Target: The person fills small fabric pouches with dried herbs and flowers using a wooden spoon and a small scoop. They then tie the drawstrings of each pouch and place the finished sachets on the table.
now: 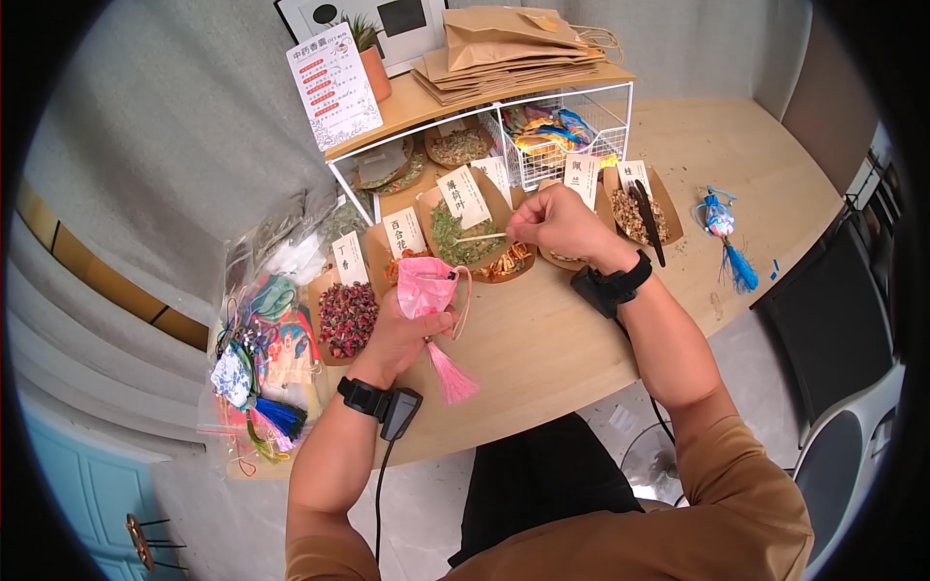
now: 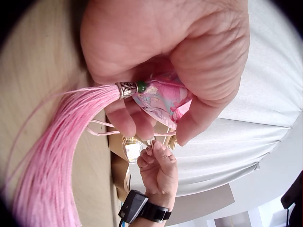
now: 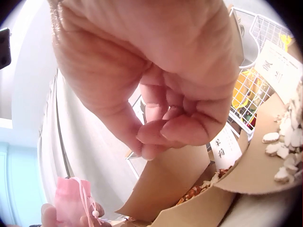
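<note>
Upright in my left hand is a pink drawstring pouch, gripped between thumb and fingers with its mouth facing up. A pink tassel hangs from its lower end, below a silver cap and a green bead. My right hand pinches a thin pale stick, maybe a spoon handle; its far end is over crushed green leaves in a brown paper tray. Orange-brown dried petals lie just below that stick. Dried rosebuds fill the tray left of the pouch.
Black tweezers lie across a tray of pale chips. A blue tasselled sachet rests at right. Behind the trays stands a shelf with paper bags and a wire basket. A plastic bag holds sachets at left.
</note>
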A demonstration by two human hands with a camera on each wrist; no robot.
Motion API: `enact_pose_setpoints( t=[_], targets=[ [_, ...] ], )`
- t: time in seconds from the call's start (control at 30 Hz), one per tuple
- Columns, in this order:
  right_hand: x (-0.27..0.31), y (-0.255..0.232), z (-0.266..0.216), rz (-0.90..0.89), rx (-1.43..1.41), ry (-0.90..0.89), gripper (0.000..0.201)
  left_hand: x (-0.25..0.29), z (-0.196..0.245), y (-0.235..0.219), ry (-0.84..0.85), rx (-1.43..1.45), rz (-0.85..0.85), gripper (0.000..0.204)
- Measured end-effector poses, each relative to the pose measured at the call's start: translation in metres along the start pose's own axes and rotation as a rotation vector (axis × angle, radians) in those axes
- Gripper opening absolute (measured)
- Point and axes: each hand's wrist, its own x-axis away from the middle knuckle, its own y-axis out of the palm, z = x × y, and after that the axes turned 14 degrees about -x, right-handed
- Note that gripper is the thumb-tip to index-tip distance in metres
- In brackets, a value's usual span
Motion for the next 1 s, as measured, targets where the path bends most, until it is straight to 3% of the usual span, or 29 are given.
enact_pose_setpoints(
  t=[0.23,0.43,1.0],
  targets=[
    [0.002,-0.003,-0.011,0.095,-0.024,0.014,0.003,0.000,-0.002,-0.001,-0.005,-0.006,0.005,0.047],
    [0.001,0.000,-0.003,0.060,0.198,-0.153,0.004,0.000,-0.001,-0.001,-0.004,-0.005,-0.004,0.045],
    [0.001,-0.006,-0.003,0.008,0.045,-0.036,0.006,0.000,0.000,0.000,-0.001,-0.013,0.002,0.044]
  ],
)
